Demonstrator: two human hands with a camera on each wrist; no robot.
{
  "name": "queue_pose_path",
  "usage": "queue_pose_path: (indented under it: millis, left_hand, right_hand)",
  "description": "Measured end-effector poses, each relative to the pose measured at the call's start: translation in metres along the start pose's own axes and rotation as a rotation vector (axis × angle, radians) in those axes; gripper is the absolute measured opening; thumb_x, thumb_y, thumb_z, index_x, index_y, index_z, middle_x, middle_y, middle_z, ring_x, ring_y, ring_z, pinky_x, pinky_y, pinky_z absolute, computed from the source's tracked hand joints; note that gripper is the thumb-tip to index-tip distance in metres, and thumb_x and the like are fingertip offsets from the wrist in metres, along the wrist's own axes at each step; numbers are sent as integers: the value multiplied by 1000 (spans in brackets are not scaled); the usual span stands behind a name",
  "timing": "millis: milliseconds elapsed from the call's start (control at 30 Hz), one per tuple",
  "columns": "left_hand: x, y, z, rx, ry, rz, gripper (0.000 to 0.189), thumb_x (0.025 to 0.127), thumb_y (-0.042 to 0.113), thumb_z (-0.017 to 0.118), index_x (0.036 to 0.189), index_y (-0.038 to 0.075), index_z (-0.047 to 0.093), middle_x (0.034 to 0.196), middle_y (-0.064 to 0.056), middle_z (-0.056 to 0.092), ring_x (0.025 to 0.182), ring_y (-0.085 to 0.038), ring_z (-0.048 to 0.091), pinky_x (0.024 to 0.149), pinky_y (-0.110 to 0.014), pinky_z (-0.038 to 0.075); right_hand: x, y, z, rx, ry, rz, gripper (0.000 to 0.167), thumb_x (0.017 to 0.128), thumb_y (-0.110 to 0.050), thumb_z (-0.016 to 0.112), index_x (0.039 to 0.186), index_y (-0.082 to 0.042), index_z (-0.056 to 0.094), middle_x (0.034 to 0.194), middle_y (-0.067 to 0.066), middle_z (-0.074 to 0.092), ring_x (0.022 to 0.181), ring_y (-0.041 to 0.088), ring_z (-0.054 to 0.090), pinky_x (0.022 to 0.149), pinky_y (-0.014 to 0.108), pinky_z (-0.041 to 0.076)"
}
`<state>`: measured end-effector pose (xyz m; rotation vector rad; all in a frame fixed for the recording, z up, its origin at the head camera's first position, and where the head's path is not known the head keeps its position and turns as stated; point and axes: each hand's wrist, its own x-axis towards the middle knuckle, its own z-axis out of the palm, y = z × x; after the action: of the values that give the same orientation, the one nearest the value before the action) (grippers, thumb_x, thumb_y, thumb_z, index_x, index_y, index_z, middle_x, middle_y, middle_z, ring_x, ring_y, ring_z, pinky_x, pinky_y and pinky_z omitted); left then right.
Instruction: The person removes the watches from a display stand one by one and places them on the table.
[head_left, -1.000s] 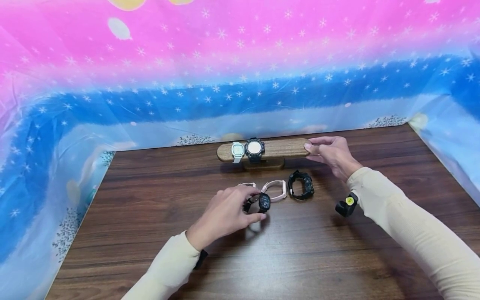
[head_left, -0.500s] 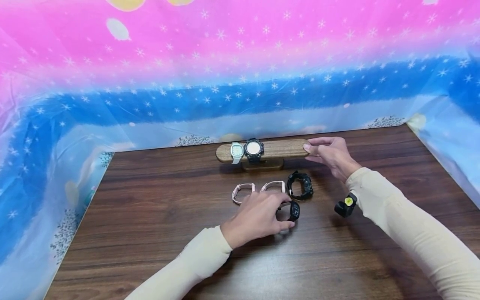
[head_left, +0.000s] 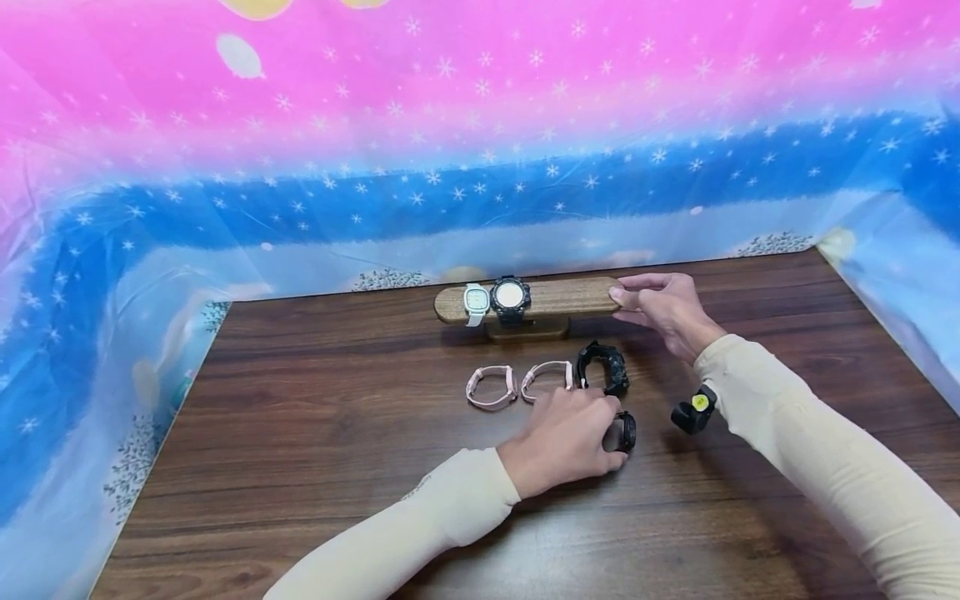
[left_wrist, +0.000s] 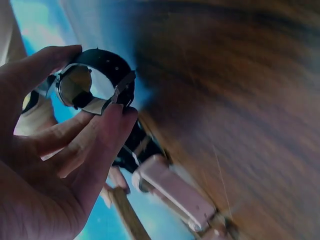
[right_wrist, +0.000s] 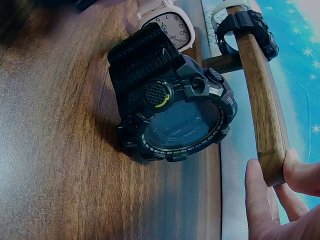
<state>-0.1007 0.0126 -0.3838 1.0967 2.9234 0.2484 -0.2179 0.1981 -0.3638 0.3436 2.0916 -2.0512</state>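
Note:
My left hand (head_left: 566, 437) pinches a small black wristwatch (head_left: 628, 432) low over the table, in front of the row of watches. In the left wrist view this watch (left_wrist: 117, 70) has its strap closed in a loop, gripped between thumb and fingers. My right hand (head_left: 667, 312) holds the right end of a wooden watch stand (head_left: 573, 296), thumb on one face and fingers on the other, as the right wrist view shows too. A white square watch (head_left: 476, 302) and a black round-dial watch (head_left: 511, 296) sit on the stand's left half.
Two pale pink watches (head_left: 491, 387) and a chunky black sports watch (head_left: 602, 367) stand on the dark wooden table (head_left: 315, 433), between the stand and my left hand. A patterned pink and blue cloth (head_left: 480, 150) hangs behind and beside the table.
My left hand has carried the small black watch to the right, past the front of the pink watches, bringing the left one into full view. The right hand keeps its hold on the stand.

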Motion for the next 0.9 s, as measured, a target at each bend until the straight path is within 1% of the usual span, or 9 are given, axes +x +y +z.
queue_pose_path:
  millis: [200, 333, 600, 900]
  left_hand:
    - [6, 11, 8, 77, 30, 18, 32, 79, 49, 81, 83, 21, 66, 79, 6, 64, 62, -19, 63, 43, -31, 45]
    - [8, 15, 11, 101, 46, 26, 31, 79, 49, 81, 82, 21, 67, 79, 5, 64, 63, -19, 65, 41, -31, 45]
    - [13, 18, 14, 135, 55, 9, 35, 77, 55, 81, 82, 22, 69, 80, 4, 66, 65, -22, 67, 40, -33, 46]
    - [10, 18, 15, 166, 54, 4, 41, 78, 61, 79, 90, 22, 71, 83, 4, 65, 67, -21, 66, 41, -32, 44]
  right_hand:
    - [0, -1, 0, 2, -3, -8, 49, 96, 1, 67, 141, 10, 49, 132, 13, 51, 90, 7, 67, 95, 32, 57]
    - [0, -1, 0, -3, -3, -7, 49, 96, 0, 67, 141, 11, 49, 133, 13, 51, 91, 7, 67, 96, 32, 57]
    - [0, 0, 0, -5, -4, -13, 48, 96, -1, 67, 140, 10, 50, 134, 14, 50, 93, 8, 66, 96, 32, 57]
    - [1, 1, -1, 9, -2, -15, 48, 96, 1, 67, 139, 11, 50, 133, 14, 52, 91, 7, 67, 96, 33, 57]
